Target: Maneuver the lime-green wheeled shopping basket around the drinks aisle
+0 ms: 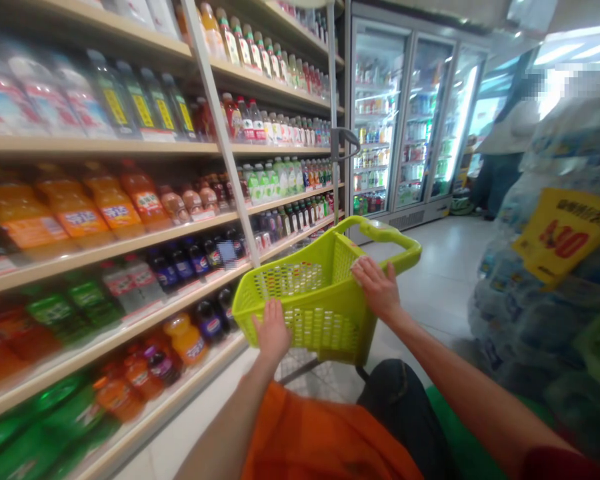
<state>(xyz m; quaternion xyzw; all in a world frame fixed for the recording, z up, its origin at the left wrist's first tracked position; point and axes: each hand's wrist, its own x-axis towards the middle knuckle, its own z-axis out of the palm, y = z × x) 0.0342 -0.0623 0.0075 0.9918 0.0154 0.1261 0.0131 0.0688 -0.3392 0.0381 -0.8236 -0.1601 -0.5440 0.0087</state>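
Note:
A lime-green plastic shopping cart (330,330) with slotted sides stands in front of me, its looped handle at the far right. My left hand (274,330) grips the near rim towards the left end, fingers over the edge. Farther right, my right hand (377,285) holds the same rim close to the handle. A small pale patch shows at its fingertips; I cannot tell what it is. Inside the visible part of the basket I make out no goods, though the near wall hides its bottom. Dark frame legs show beneath it.
Shelves (200,283) of bottled drinks line the left side. Glass-door fridges (405,120) stand at the back. To the right rises a stack of wrapped water bottles (525,320) with a yellow price sign (565,233). A person (505,153) stands behind it. Pale tiled floor (447,257) lies between.

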